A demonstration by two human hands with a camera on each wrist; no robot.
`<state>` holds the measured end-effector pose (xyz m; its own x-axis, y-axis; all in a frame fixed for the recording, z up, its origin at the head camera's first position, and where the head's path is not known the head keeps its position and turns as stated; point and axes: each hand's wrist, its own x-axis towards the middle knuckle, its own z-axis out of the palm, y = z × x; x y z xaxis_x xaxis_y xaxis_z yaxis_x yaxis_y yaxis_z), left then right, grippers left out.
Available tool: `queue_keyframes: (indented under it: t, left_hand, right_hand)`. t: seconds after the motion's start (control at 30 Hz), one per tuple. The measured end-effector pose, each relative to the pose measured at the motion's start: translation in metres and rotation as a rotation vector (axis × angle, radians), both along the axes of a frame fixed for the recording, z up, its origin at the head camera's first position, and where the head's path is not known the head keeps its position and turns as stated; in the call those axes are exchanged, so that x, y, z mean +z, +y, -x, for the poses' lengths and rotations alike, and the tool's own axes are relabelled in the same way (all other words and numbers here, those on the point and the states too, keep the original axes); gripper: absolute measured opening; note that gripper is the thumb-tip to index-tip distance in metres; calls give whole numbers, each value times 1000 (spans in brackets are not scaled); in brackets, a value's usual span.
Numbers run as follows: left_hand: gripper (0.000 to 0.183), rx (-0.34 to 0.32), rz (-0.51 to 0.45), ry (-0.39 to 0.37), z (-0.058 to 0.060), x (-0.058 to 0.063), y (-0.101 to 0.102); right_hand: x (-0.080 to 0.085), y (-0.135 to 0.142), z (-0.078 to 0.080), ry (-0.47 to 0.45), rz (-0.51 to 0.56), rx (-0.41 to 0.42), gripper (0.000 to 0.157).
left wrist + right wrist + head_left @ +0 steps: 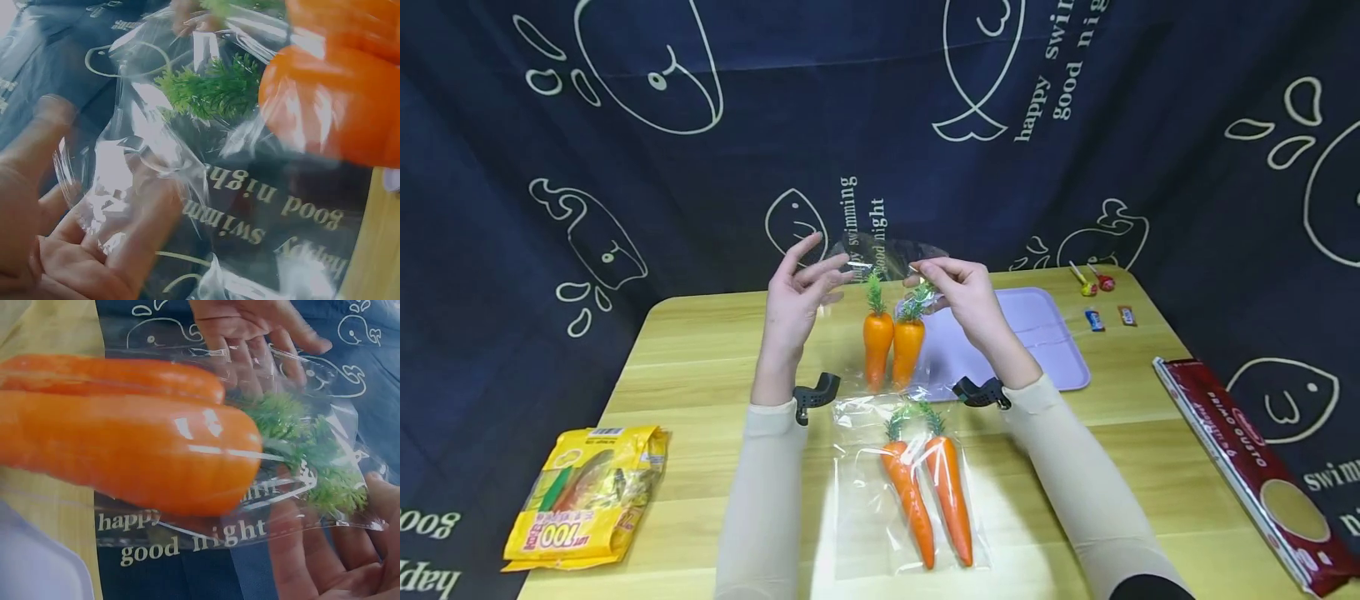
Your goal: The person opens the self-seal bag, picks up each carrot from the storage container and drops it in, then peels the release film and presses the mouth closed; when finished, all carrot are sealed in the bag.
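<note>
A clear plastic bag (pixel 917 250) hangs upright between the hands, holding two plump orange carrots (pixel 877 346) with green leafy tops, stems upward. My right hand (pixel 966 296) pinches the bag's upper right part, near the green tops (pixel 337 487). At the opposite side, my left hand (pixel 793 300) has its fingers spread and its thumb apart; in the left wrist view the fingers (pixel 150 212) lie behind the film. Below, on the table, a second clear bag (pixel 859 500) lies flat with two slimmer carrots (pixel 949 479) inside, tips toward me.
A lilac tray (pixel 1037 333) sits behind the right forearm. Two lollipops (pixel 1088 287) and two small wrapped candies (pixel 1094 320) lie at the back right. A long red packet (pixel 1247 458) lines the right edge; a yellow packet (pixel 587 500) lies at the left edge of the wooden table (pixel 700 358).
</note>
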<state>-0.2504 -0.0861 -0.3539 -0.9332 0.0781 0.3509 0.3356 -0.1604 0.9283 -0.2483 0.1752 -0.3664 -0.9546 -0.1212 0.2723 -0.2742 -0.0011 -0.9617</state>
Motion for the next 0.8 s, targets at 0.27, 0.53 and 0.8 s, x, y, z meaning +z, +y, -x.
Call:
queue_keyframes:
  t: [0.27,0.53,0.8]
  left_hand:
    - [33,50,28,-2,3,-4,-9]
    - [24,12,126,23,-1,5,-14]
    - [24,-99,186,45,-3,17,-17]
  right_hand:
    - [-5,7,10,-7,-57,28,41]
    - [-10,18,8,28,-97,25,39]
    - [8,31,4,305,-148,16,28]
